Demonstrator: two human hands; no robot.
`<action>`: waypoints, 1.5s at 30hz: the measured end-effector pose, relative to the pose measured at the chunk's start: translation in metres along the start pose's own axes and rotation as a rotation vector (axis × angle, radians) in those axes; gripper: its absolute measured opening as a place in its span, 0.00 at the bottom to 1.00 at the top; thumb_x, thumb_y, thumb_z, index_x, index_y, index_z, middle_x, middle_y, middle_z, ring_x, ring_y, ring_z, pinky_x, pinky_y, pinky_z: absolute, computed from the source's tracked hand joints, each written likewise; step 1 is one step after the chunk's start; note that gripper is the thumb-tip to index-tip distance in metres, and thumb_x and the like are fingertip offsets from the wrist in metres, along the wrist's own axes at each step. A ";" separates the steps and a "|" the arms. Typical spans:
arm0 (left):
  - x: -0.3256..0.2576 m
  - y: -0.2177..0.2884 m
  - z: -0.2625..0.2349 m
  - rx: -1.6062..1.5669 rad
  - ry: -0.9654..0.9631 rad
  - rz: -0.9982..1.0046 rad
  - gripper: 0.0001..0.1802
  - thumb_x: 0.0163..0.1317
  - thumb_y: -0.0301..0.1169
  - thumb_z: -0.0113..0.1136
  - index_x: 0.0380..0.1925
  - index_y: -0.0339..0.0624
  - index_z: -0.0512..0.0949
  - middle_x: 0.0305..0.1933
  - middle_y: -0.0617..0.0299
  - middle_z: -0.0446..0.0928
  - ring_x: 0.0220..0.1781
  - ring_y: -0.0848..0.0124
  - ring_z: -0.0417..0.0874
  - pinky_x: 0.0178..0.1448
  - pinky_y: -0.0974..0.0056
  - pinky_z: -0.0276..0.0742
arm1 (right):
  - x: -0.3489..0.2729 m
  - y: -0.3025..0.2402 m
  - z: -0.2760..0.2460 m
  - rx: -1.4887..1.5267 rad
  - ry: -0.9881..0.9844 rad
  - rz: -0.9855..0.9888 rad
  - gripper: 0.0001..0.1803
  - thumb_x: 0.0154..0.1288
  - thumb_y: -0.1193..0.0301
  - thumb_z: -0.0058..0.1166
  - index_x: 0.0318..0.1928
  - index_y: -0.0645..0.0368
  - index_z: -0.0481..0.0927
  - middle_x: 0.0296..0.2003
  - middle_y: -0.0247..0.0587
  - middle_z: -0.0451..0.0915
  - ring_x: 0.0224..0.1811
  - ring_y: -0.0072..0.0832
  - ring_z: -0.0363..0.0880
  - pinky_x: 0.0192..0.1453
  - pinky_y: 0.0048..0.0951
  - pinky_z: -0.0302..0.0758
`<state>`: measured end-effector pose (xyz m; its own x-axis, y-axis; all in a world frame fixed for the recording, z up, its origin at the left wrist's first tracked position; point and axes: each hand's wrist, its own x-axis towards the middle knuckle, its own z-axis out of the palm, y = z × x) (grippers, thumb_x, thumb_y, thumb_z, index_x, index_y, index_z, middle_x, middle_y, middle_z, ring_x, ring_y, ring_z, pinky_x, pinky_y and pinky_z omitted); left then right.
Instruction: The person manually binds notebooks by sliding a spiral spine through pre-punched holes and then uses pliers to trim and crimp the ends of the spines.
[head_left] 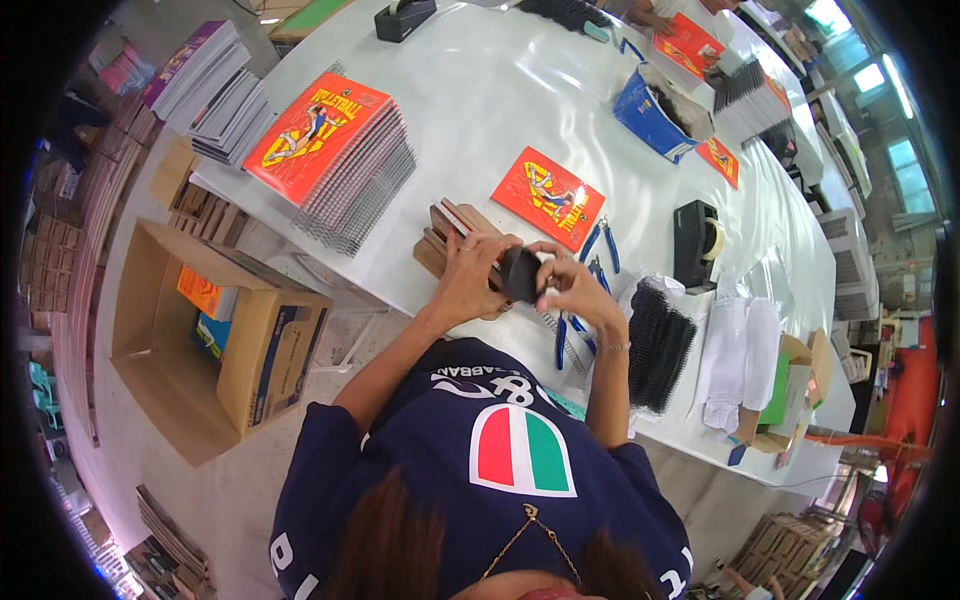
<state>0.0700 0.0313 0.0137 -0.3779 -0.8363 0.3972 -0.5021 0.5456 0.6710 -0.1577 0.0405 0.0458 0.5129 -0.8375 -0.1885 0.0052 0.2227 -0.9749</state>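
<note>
A person in a dark blue shirt [440, 500], seen from above, works at a long white tabletop [470, 105]. A dark rounded object [519, 276] sits between the two hands, above the near edge of the tabletop. The left hand [470, 278] has its grip closed around the left side of this object, and the right hand [580, 288] grasps its right side with bent fingers; the finer detail of the object is too small to tell. Just beyond the left hand, partly covered by it, lie some brown wooden pieces [432, 254].

Past the hands, a single red notebook [548, 198] lies flat with a cartoon volleyball player on its cover. To the left stands a tall stack of red spiral notebooks [340, 150]. Blue-handled pliers [611, 245] rest near the right hand. Farther right are a black tape dispenser [692, 245], a bundle of black spiral coils [660, 350] and a white bundle [742, 350]. An open cardboard box [275, 360] stands beside the tabletop on the left. At the far end, another person's hand [650, 20] is near a red notebook.
</note>
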 end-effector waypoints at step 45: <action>0.028 -0.089 -0.040 -0.599 -0.058 -0.373 0.43 0.44 0.32 0.79 0.59 0.48 0.64 0.49 0.63 0.70 0.51 0.70 0.73 0.60 0.65 0.70 | 0.048 -0.013 0.002 -0.016 -0.044 0.048 0.18 0.50 0.61 0.72 0.35 0.52 0.76 0.59 0.35 0.62 0.52 0.23 0.68 0.58 0.28 0.67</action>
<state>0.1358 -0.0425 -0.0099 -0.3130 -0.9484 0.0508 -0.0984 0.0856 0.9915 -0.1310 -0.0016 0.0497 0.5494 -0.8032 -0.2302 -0.0339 0.2539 -0.9666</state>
